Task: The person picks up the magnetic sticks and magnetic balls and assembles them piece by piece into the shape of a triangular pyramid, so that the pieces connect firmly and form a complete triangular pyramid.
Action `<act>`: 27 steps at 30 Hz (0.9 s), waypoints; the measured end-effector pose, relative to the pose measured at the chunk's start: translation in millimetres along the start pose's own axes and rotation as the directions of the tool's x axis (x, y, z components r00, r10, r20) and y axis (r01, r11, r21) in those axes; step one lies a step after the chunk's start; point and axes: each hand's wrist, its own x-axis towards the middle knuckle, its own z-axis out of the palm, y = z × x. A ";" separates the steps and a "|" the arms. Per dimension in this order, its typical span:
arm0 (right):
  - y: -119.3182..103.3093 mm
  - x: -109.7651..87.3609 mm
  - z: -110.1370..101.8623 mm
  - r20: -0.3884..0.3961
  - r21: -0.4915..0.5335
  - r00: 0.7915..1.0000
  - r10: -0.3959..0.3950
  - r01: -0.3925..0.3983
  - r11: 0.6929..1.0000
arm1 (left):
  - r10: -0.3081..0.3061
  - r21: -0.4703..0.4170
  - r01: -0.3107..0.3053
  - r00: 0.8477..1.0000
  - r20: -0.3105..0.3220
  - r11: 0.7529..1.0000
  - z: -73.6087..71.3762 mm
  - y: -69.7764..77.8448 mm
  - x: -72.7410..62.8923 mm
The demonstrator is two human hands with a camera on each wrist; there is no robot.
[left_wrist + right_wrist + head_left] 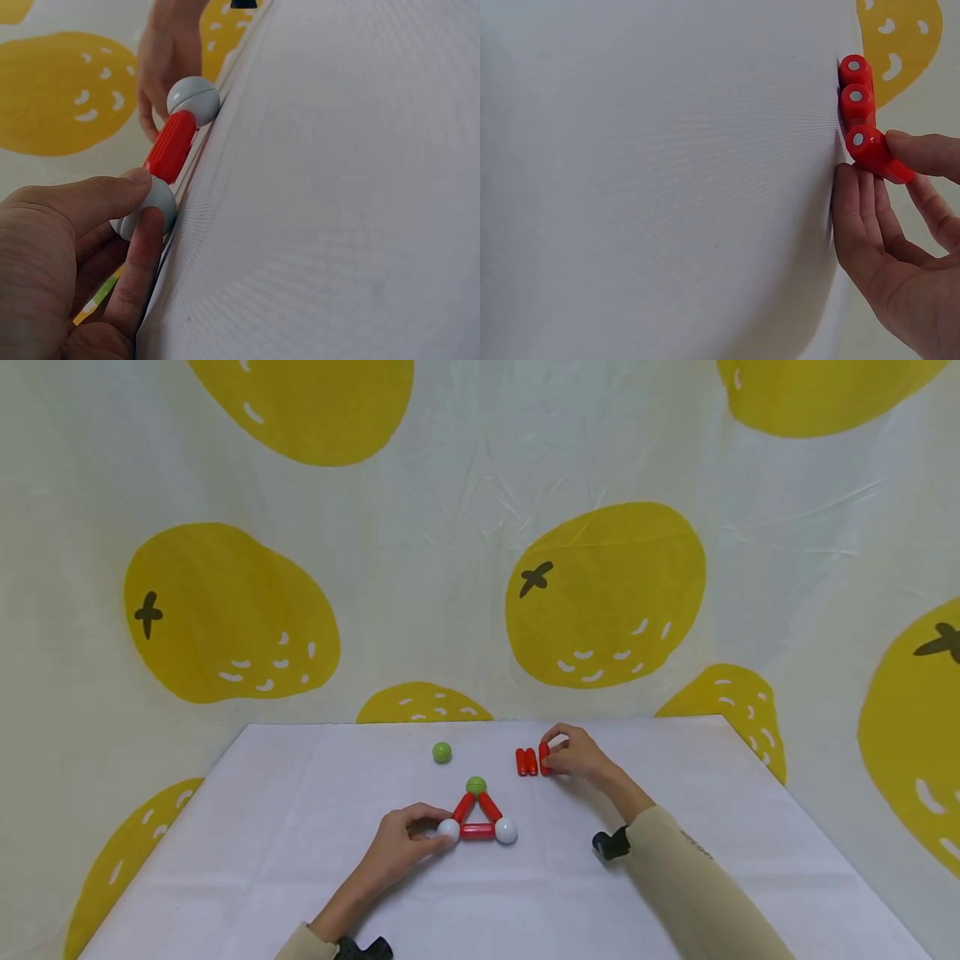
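On the white table lies a triangle of three red magnetic rods (477,832), with a green ball (476,786) at its far corner and white balls at the two near corners. My left hand (401,843) pinches the near-left white ball (154,210) between thumb and fingers. The other white ball (506,831) sits free at the right corner. Farther back, my right hand (576,755) pinches a loose red rod (877,155) by its sides. Two more red rods (527,762) lie side by side just left of it, their metal ends showing in the right wrist view.
A single green ball (442,752) lies behind the triangle, toward the table's back edge. The white-covered table (300,777) ends at a hanging cloth (450,568) printed with yellow fruit.
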 end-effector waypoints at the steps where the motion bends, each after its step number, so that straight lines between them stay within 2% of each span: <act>1: 0.1 0.0 -0.6 -0.002 0.008 1.000 0.002 -0.002 1.000 | 0.000 -0.002 0.000 1.000 0.000 1.000 -0.1 0.3 -0.1; 15: -12.0 -18.6 -9.2 0.021 0.069 0.997 -0.072 0.071 0.995 | -0.005 -0.007 0.005 1.000 0.003 1.000 0.0 1.3 -0.5; 21: -18.8 -32.4 -5.1 0.045 0.060 0.989 -0.142 0.139 0.988 | 0.002 -0.022 -0.002 1.000 -0.005 1.000 0.5 0.6 0.4; 27: -26.4 -44.4 1.6 0.077 0.053 0.982 -0.175 0.171 0.984 | 0.000 -0.011 0.000 1.000 0.006 1.000 0.1 0.7 0.4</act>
